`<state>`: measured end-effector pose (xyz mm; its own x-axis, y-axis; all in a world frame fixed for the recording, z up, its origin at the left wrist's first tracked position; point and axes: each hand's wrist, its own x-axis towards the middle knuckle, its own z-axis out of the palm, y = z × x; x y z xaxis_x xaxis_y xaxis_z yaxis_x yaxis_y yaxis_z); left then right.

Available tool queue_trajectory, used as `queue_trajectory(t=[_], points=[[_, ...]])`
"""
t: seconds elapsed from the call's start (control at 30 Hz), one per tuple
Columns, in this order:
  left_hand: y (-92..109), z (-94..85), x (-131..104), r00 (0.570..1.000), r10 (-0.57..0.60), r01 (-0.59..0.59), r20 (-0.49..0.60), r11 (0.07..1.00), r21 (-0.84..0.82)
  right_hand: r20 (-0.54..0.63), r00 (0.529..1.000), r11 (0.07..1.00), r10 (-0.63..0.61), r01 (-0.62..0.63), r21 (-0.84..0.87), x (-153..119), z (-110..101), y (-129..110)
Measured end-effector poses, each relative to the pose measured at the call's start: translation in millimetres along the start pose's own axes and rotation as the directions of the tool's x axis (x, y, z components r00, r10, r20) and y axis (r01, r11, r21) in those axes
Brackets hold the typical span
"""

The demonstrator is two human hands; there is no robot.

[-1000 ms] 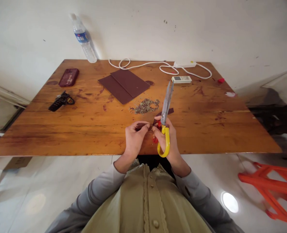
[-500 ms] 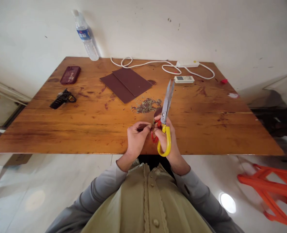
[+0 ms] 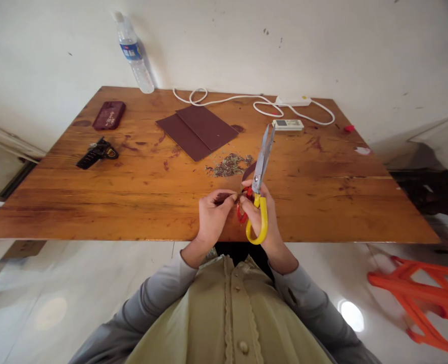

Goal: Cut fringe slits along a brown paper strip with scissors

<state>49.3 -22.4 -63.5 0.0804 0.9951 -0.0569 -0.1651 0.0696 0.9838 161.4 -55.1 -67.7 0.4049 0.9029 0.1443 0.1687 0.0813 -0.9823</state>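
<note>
My left hand [image 3: 215, 216] is closed in a pinch on a small dark brown piece [image 3: 222, 197], which looks fringed; its kind is hard to make out. My right hand [image 3: 266, 217] is closed with yellow-handled scissors [image 3: 262, 179] hanging across it, blades pointing up and away, slightly apart. Red loops [image 3: 242, 212] show between the two hands, partly hidden by fingers. A curved dark brown strip [image 3: 248, 172] stands up behind the right fingers. My fingertips nearly meet over the near part of the table. Just beyond lies a pile of brown and greenish shreds [image 3: 229, 165].
Two dark brown sheets [image 3: 197, 132] overlap on the wooden table [image 3: 151, 202]. Farther back are a white cable [image 3: 231, 98], a remote control [image 3: 288, 125] and a plastic bottle [image 3: 136, 58]. A maroon phone case [image 3: 109, 115] and a black clip-like object [image 3: 98, 153] lie left. An orange stool [image 3: 420, 293] stands right.
The brown strip behind my right fingers shows slightly higher. Both hands keep nearly the same place and grip; the scissors have shifted a touch to the right.
</note>
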Motion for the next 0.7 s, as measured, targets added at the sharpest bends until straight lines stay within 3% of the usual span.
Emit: queue_trajectory(t=[0.2, 0.4, 0.7], points=[[-2.1, -2.5, 2.4, 1.0, -0.001, 0.0, 0.029, 1.0, 0.022, 0.008, 1.0, 1.0, -0.001, 0.001, 0.017, 1.6, 0.4, 0.0], [-7.7, -4.9, 9.5, 1.0, 0.009, -0.01, -0.013, 0.999, -0.047, 0.051, 0.997, 0.994, 0.06, -0.064, 0.086, -1.6, 1.5, -0.3], [-1.7, -2.0, 13.7, 0.983, -0.18, 0.158, -0.044, 0.935, -0.317, 0.024, 0.996, 0.996, 0.085, -0.085, 0.006, -3.7, -6.8, -3.5]])
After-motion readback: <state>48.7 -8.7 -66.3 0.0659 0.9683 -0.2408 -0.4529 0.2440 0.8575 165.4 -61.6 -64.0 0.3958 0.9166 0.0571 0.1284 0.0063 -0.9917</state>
